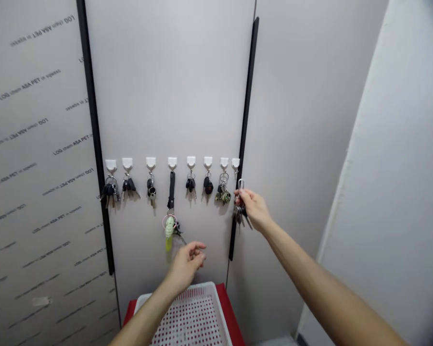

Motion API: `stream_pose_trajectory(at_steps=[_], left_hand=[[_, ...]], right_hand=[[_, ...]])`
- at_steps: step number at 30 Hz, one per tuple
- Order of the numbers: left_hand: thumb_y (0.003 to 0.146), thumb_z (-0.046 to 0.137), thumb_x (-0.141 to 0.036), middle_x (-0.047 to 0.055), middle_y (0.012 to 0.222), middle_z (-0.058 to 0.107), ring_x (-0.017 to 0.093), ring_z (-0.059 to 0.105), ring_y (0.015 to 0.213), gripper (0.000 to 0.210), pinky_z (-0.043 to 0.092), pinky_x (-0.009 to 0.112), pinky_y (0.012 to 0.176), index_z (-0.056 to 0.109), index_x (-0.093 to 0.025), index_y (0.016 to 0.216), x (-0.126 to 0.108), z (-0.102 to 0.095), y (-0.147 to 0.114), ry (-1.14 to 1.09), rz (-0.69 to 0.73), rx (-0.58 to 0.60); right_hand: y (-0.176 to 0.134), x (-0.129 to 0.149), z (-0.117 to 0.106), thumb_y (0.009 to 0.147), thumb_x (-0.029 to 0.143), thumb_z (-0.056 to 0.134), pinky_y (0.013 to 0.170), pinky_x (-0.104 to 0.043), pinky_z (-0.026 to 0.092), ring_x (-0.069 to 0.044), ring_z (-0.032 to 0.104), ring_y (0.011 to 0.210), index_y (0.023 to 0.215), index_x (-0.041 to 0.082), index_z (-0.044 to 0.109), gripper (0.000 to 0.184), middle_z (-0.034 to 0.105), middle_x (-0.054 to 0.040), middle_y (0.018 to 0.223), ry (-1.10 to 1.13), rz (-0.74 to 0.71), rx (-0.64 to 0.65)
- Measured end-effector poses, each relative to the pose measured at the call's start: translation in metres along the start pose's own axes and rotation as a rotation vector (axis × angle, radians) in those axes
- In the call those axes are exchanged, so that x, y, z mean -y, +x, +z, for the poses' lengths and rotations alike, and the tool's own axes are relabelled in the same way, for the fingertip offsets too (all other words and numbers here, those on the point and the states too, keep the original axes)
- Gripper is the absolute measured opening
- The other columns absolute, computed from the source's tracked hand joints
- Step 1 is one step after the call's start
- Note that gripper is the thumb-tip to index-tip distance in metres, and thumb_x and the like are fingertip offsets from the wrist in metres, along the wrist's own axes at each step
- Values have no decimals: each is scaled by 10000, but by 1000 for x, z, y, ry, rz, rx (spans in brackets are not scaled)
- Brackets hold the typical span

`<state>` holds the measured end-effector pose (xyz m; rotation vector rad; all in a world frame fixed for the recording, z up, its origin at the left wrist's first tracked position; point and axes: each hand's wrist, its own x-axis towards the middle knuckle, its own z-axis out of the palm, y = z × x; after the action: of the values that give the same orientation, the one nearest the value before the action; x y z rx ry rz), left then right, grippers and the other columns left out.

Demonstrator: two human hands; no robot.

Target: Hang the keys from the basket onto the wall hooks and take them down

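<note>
My right hand (pixel 251 205) pinches a bunch of keys (pixel 240 215) with a metal clip at its top, held just below the rightmost white hook (pixel 235 164). The clip looks apart from that hook. Over the basket, my left hand (pixel 188 263) hovers with curled fingers apart and nothing in them. Other key bunches hang from the row of hooks, among them one with bronze-coloured charms (pixel 223 192) beside my right hand. A black strap (pixel 171 190) carries keys and a pale green charm (pixel 169 227) above my left hand.
A white perforated basket (pixel 218 307) stands on a red surface (pixel 231 315) below the hooks. Long black handles (pixel 244 115) run down the grey cabinet doors (pixel 173 86). A white wall (pixel 393 182) rises at the right.
</note>
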<state>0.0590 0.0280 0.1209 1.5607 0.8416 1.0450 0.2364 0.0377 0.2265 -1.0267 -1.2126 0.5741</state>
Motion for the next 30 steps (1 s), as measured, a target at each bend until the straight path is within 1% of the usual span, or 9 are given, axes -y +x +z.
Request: stream_pose_trajectory(at_steps=[5, 10, 13, 16, 20, 22, 25, 28, 30], left_hand=[[587, 428, -172, -38, 556, 417, 53, 394, 482, 201, 311, 189, 477, 456, -115, 778, 8, -5, -7, 42, -12, -2], [599, 430, -192, -32, 563, 424, 63, 402, 510, 206, 327, 195, 505, 473, -115, 785, 19, -24, -18, 131, -32, -21], [599, 445, -197, -23, 582, 446, 71, 416, 543, 195, 340, 200, 537, 495, -119, 771, 35, -47, -32, 245, -76, -30], [606, 449, -219, -8, 619, 487, 83, 441, 578, 204, 350, 208, 563, 506, -124, 778, 60, -71, -51, 370, -136, -27], [603, 441, -208, 6, 645, 514, 93, 460, 587, 222, 352, 208, 562, 511, -123, 796, 86, -91, -77, 505, -231, 42], [570, 459, -164, 2, 630, 517, 97, 461, 583, 220, 347, 208, 564, 525, -133, 777, 91, -93, -86, 596, -257, 107], [532, 474, -121, 0, 634, 528, 103, 461, 601, 220, 338, 213, 586, 545, -147, 738, 91, -88, -89, 678, -233, 168], [567, 461, -155, -1, 636, 521, 95, 454, 599, 189, 335, 207, 577, 536, -141, 739, 87, -78, -81, 559, -184, 77], [586, 457, -184, -24, 567, 481, 73, 427, 531, 181, 324, 191, 520, 515, -127, 749, 82, -70, -67, 399, -174, -26]], right_hand=[[41, 4, 1, 586, 394, 484, 386, -172, 258, -42, 348, 381, 591, 132, 485, 262, 407, 53, 401, 39, 6, -62], [48, -3, 3, 638, 346, 448, 388, -179, 258, -36, 345, 363, 551, 119, 479, 245, 411, 45, 384, -71, 93, -42], [43, -9, 1, 670, 296, 415, 402, -188, 277, -45, 374, 390, 537, 119, 481, 231, 442, 20, 425, -192, 107, -105], [29, -25, -4, 655, 256, 426, 403, -196, 283, -55, 389, 423, 559, 142, 477, 158, 454, 4, 497, -262, 83, -195], [-17, -66, -13, 645, 238, 420, 435, -204, 300, -73, 436, 522, 634, 166, 488, 99, 475, -16, 611, -349, 77, -251], [-50, -89, -13, 639, 241, 425, 456, -209, 316, -69, 436, 519, 637, 157, 493, 108, 488, -14, 614, -396, 148, -142], [-98, -117, -5, 624, 302, 452, 462, -226, 326, -82, 433, 481, 601, 149, 512, 166, 496, -1, 534, -438, 283, 190], [-128, -128, 12, 652, 353, 422, 438, -243, 298, -87, 390, 413, 466, 165, 484, 272, 452, 6, 429, -418, 313, 504], [-134, -125, 28, 667, 384, 403, 405, -245, 260, -85, 348, 367, 408, 184, 443, 330, 405, 11, 379, -357, 331, 608]])
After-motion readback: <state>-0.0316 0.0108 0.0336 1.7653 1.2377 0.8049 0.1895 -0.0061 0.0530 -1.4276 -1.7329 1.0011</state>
